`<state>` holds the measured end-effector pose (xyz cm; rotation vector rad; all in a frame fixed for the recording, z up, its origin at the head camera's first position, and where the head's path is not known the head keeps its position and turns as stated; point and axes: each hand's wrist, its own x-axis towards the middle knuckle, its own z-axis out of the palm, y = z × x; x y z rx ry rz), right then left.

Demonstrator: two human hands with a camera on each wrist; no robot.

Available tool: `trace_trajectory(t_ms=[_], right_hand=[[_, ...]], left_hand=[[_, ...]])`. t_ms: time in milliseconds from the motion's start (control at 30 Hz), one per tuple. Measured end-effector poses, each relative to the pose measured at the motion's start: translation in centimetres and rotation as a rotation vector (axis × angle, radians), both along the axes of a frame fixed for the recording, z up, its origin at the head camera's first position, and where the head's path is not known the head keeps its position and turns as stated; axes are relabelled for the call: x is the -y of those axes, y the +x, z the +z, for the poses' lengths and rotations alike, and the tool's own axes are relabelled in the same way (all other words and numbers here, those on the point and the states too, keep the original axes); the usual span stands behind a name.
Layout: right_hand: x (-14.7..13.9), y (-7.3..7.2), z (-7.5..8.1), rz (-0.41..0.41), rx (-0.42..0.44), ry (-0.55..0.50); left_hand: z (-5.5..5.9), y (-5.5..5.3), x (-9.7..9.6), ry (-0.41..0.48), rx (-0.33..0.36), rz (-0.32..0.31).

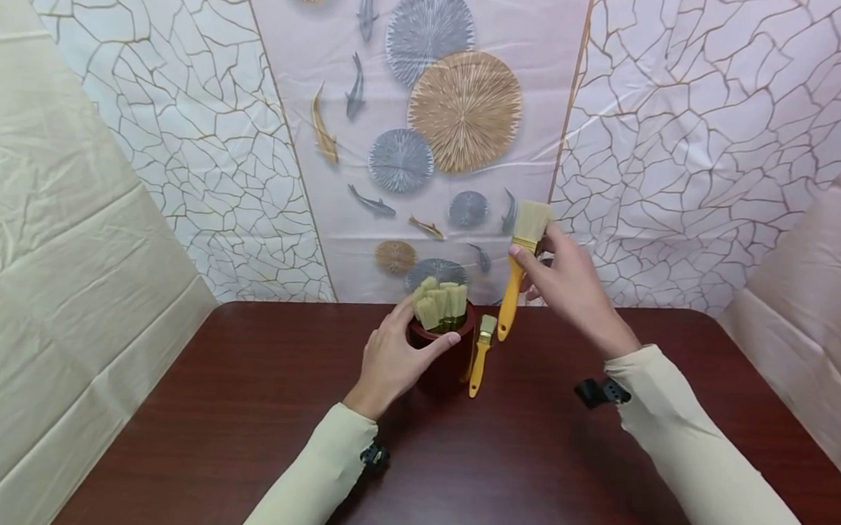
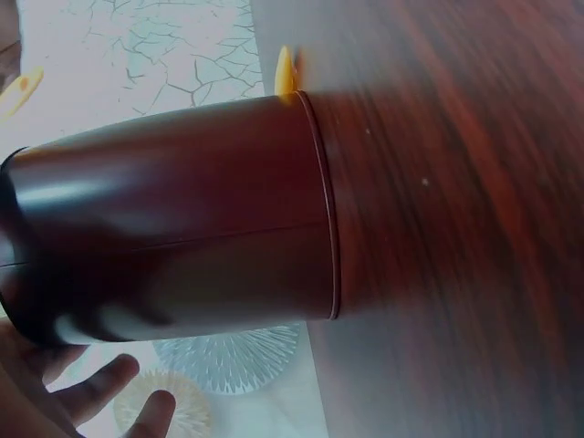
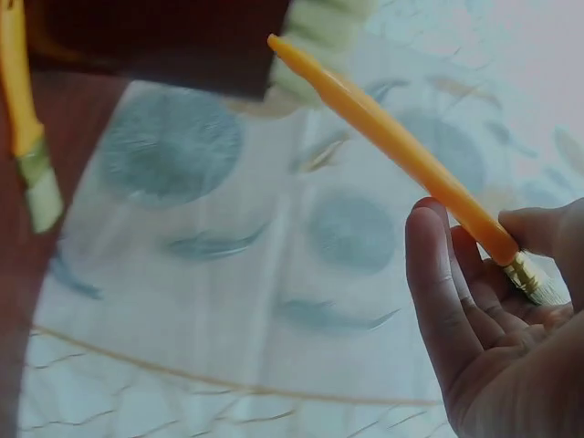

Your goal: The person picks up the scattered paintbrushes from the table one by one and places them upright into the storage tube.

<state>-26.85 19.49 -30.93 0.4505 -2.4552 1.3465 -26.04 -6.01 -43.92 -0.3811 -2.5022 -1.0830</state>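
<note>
A dark red-brown cylindrical pot [image 2: 182, 210] stands on the table with several paintbrushes [image 1: 441, 304] in it, pale bristles upward. My left hand [image 1: 397, 349] holds it near the rim, thumb in front and fingers round the left side. In my right hand [image 1: 571, 276] a wide flat paintbrush [image 1: 510, 292] is pinched by the metal band, bristles up and yellow handle hanging down, to the right of the pot. The right wrist view shows the yellow handle [image 3: 392, 146] between thumb and fingers. A smaller paintbrush [image 1: 480, 362] lies on the table right beside the pot.
The dark wood table [image 1: 523, 469] reaches back to a patterned cloth backdrop [image 1: 428, 134] with fish and round motifs. Pale cloth [image 1: 51, 272] hangs on the left side, and more cloth [image 1: 818, 263] on the right. Each wrist wears a black strap.
</note>
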Motion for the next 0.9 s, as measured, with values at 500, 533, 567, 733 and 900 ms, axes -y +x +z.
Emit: trace_trajectory(t_ms=[500,533,567,733,900], right_hand=[[3.9,1.6,2.6,0.125,-0.145,-0.060],[4.2,1.5,2.6,0.133,-0.146,-0.061],[4.4,1.4,2.5,0.139,-0.145,-0.061],[5.6,0.9,2.0,0.157,-0.116,-0.020],[6.2,0.8,1.5,0.189,-0.039,0.032]], left_hand=[[0.2,-0.2,-0.1,0.043,0.002,-0.002],[0.2,-0.3,-0.1,0.047,-0.002,-0.007],[0.2,-0.3,0.0,0.050,-0.004,-0.010],[0.2,-0.3,0.0,0.073,-0.006,-0.023],[0.2,-0.3,0.0,0.079,0.015,-0.037]])
